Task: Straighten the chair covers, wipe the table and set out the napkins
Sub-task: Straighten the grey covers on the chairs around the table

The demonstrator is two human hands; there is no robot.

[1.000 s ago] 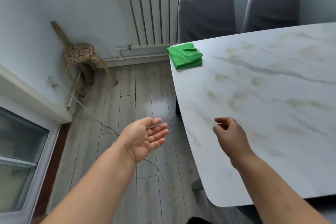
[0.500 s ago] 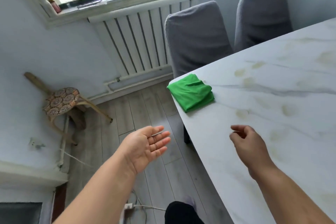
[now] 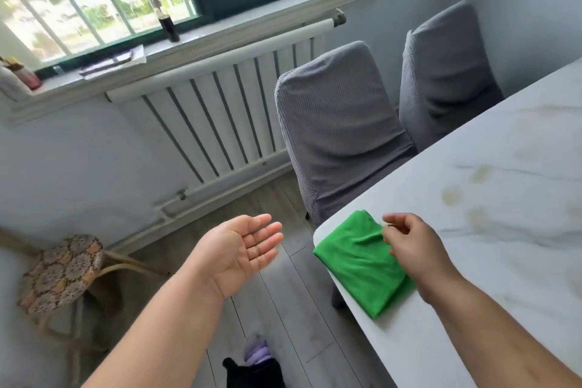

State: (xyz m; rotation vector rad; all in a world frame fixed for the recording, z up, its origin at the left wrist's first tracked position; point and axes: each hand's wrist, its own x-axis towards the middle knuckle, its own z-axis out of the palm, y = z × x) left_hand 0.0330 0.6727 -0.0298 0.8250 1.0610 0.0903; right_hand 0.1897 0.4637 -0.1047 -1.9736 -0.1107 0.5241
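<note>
A folded green cloth (image 3: 356, 264) lies on the near left corner of the white marble table (image 3: 504, 214), whose top carries several yellowish stains (image 3: 452, 195). My right hand (image 3: 412, 249) is over the cloth with its fingers curled, fingertips at the cloth's far edge; whether it grips the cloth is unclear. My left hand (image 3: 242, 249) is held out flat, palm up and empty, over the floor to the left of the table. Two chairs with grey covers, the nearer (image 3: 337, 123) and the farther (image 3: 447, 72), stand at the table's far side.
A white radiator (image 3: 220, 123) runs under the window along the far wall. A dark bottle (image 3: 168, 25) and papers sit on the sill. A low stool with a patterned cushion (image 3: 61, 271) stands at the left wall. My foot in a purple slipper (image 3: 256, 353) is on the wooden floor.
I have come closer to the table corner and the view has tilted up to the window. My right hand has moved forward onto the green cloth. My left hand stays flat and empty.
</note>
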